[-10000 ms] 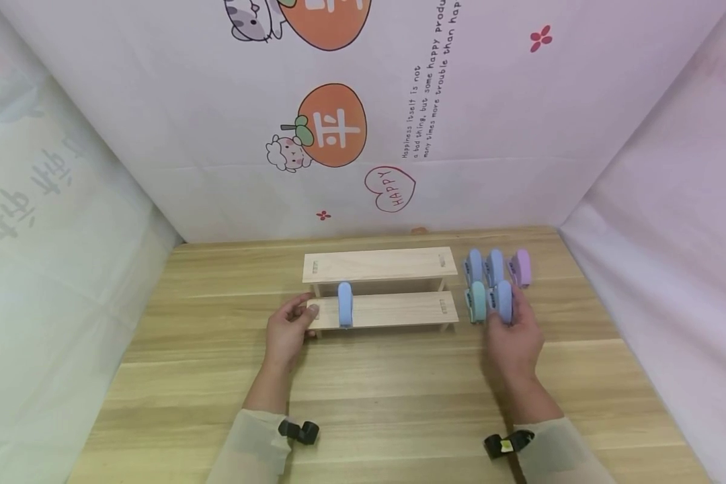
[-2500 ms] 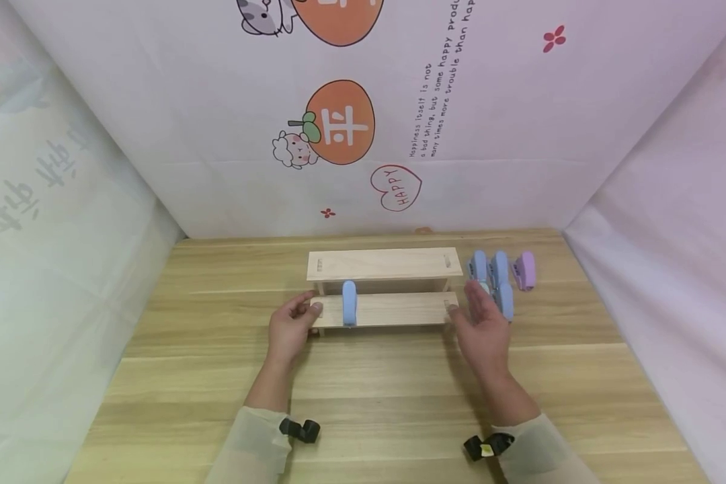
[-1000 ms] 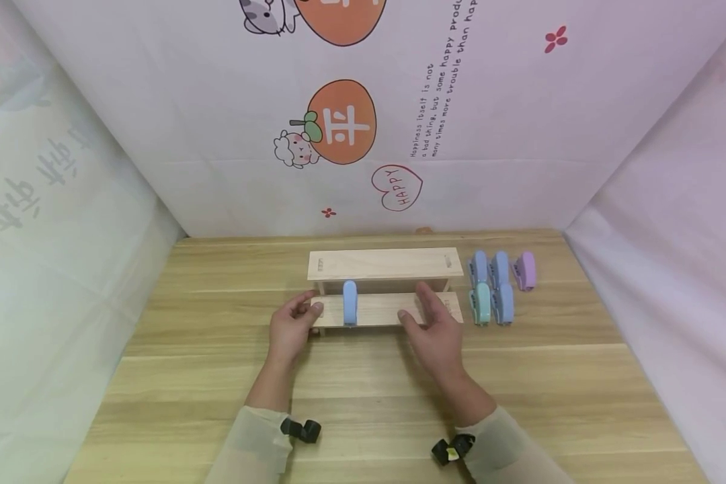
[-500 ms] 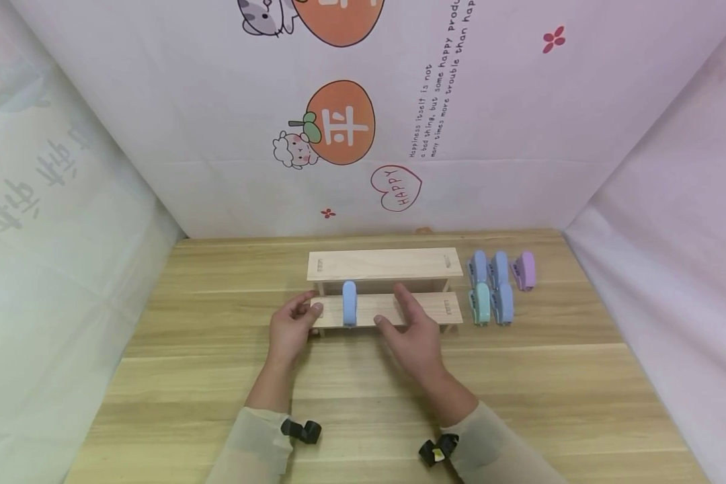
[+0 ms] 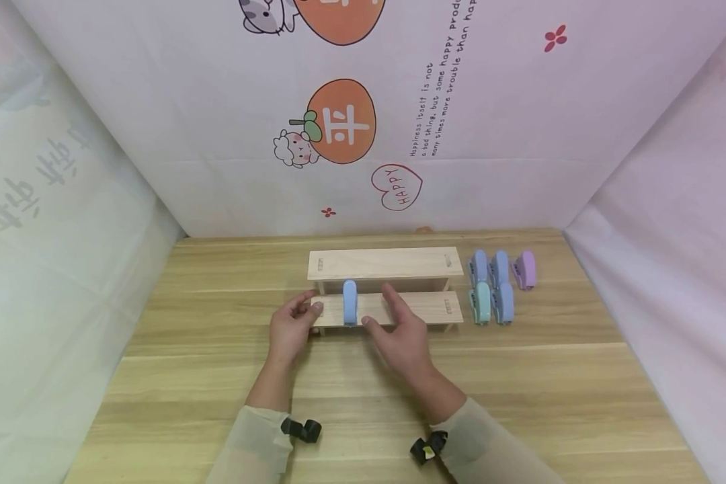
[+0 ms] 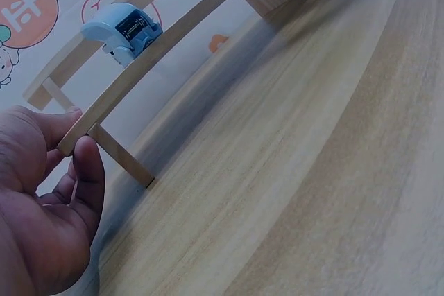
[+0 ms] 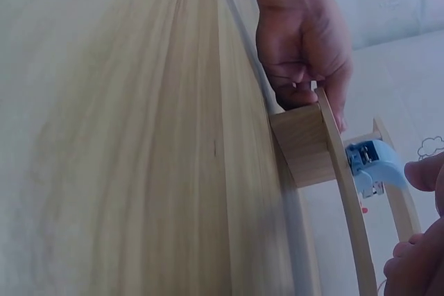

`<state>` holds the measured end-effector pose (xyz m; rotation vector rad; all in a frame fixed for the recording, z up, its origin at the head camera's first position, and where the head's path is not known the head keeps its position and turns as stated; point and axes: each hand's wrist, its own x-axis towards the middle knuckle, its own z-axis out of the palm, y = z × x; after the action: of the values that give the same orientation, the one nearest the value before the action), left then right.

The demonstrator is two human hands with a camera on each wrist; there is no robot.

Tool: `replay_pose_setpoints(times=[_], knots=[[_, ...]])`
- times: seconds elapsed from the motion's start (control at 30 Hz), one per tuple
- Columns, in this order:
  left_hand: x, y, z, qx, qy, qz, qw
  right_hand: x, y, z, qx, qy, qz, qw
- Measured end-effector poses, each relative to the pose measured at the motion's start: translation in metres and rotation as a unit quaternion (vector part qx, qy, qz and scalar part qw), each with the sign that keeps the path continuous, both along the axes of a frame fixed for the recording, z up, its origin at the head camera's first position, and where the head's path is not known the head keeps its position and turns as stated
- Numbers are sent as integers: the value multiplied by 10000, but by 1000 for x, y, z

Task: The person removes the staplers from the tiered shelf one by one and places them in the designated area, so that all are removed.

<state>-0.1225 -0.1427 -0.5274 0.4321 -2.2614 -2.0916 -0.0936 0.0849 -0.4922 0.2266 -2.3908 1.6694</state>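
My left hand [image 5: 287,336] pinches the left end of a two-tier wooden display rack [image 5: 435,308] at its lower step, thumb on top and fingers beneath. In the left wrist view, its fingertips hold the board [image 6: 114,91] beside a short leg. A small light-blue device [image 5: 349,304] with a rounded lever top, shaped like a hole punch, stands upright on the lower step near that end. My right hand [image 5: 405,343] is just right of it, over the step, thumb and fingers spread. In the right wrist view, the right thumb [image 7: 422,173] is close to the blue device [image 7: 380,168].
The upper step [image 5: 384,263] bears nothing. Right of the rack, similar devices stand in two rows: several blue ones [image 5: 478,267], a mint-green one [image 5: 481,302] and a purple one [image 5: 525,270]. White printed cloth [image 5: 218,168] walls in the wooden table [image 5: 363,383].
Ten seconds ago my right hand was at the front blue device on the right. It has since moved left along the lower step, close to the standing device. My left hand has stayed.
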Motion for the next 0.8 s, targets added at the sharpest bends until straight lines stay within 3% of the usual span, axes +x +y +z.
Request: replay_pose_setpoints(times=[0.3, 0.8], knots=[[-2, 1, -1, 50, 18, 10, 10000, -1, -11, -2, 388, -46, -2, 9992], [-2, 0, -4, 224, 6, 42, 9997, 0, -28, -4, 372, 85, 246, 9990]])
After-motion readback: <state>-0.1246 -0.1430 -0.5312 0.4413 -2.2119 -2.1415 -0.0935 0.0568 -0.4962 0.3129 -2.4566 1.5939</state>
